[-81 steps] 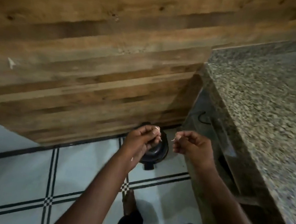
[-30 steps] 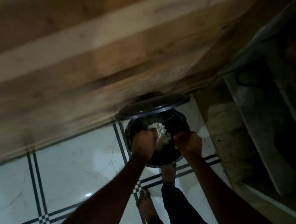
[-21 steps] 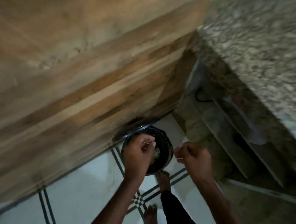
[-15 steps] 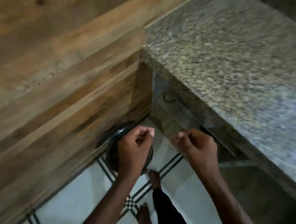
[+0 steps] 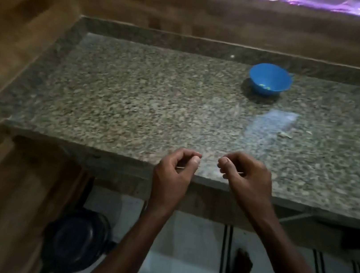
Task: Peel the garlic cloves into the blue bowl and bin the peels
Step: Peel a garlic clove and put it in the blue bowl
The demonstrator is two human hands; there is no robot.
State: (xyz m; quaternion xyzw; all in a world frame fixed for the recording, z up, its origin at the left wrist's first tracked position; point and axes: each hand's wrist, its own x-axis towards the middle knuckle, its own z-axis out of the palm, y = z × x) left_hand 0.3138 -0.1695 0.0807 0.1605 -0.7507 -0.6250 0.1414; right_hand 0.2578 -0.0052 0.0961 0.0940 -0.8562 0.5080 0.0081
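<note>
We see a wood-panelled wall [image 5: 28, 20] filling the field from 7 o'clock round to 12 o'clock, with a bright purple strip [image 5: 311, 0] at about 1 o'clock, too blurred to identify. A speckled granite counter [image 5: 145, 98] occupies the centre, with a raised lip along its left and far sides. Below its near edge, from 5 to 7 o'clock, lies a pale tiled floor [image 5: 191, 255] crossed by dark lines.

On that floor at 7 o'clock, against the wood panelling, we see a black bin [image 5: 75, 241], round and dark; we cannot tell what it holds, nor whether its lid is up or down. A bare foot [image 5: 241, 268] stands on the tiles at 5 o'clock.

The blue bowl [image 5: 269, 79] sits upright on the counter at 2 o'clock, near the far lip and well apart from both hands. In its bottom lie a few small pale pieces [image 5: 264, 86], too small to name with certainty.

Both hands hover at the counter's near edge, just beside each other but apart. The left hand [image 5: 174, 173] has its fingers curled with thumb to fingertip, and a thin pale sliver shows at the pinch. The right hand [image 5: 247, 178] is curled likewise, a similar sliver showing at its fingers.

A small pale scrap [image 5: 284, 135] lies on the counter at 3 o'clock.
</note>
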